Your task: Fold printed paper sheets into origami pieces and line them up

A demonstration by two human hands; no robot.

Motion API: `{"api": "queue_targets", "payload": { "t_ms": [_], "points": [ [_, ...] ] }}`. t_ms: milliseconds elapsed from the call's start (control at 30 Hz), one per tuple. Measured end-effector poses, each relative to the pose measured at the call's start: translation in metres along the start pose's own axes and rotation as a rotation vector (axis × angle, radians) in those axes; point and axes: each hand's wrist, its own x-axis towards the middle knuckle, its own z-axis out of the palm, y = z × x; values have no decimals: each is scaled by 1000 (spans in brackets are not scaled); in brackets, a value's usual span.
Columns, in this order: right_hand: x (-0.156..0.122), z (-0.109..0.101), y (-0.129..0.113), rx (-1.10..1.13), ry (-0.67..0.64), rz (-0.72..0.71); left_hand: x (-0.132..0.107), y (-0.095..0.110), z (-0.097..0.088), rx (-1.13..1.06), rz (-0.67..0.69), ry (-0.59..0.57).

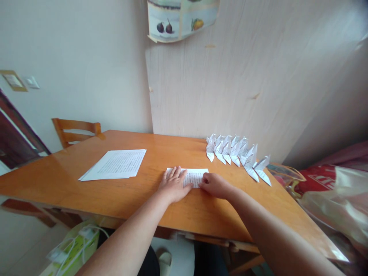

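Left hand [174,184]: one, spread flat on the left part of the paper, fingers extended, gripping nothing.
Right hand [215,184]: one, clenched into a loose fist against the paper's right end; whether it pinches the edge, I cannot tell.
Printed sheet [194,175]: one, a narrow strip lying flat on the wooden table [123,199] near its front edge, under and between both hands.
Paper stack [116,165]: one, left of the hands; printed sheets, number hidden by overlap.
Folded paper pieces [226,149]: six along the front, others behind overlapping, right of the hands.
Wooden chair [76,125]: one, beyond the far left.
Wall poster [184,15]: one, showing two figs.
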Motion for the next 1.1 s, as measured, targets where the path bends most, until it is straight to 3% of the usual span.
{"api": "queue_targets", "payload": {
  "t_ms": [267, 600, 767, 1100],
  "points": [
    [13, -10, -1, 41, -127, 35, 0, 0, -1, -17, -8, 6],
    [17, -14, -5, 33, -194, 62, 2, -1, -7, -26, -3, -33],
    [18, -11, -2, 38, -186, 60, 4, -8, -10, -39, 31, -86],
    [16, -9, 0, 53, -172, 57, -9, -38, -21, -68, -120, -138]
  ]
}}
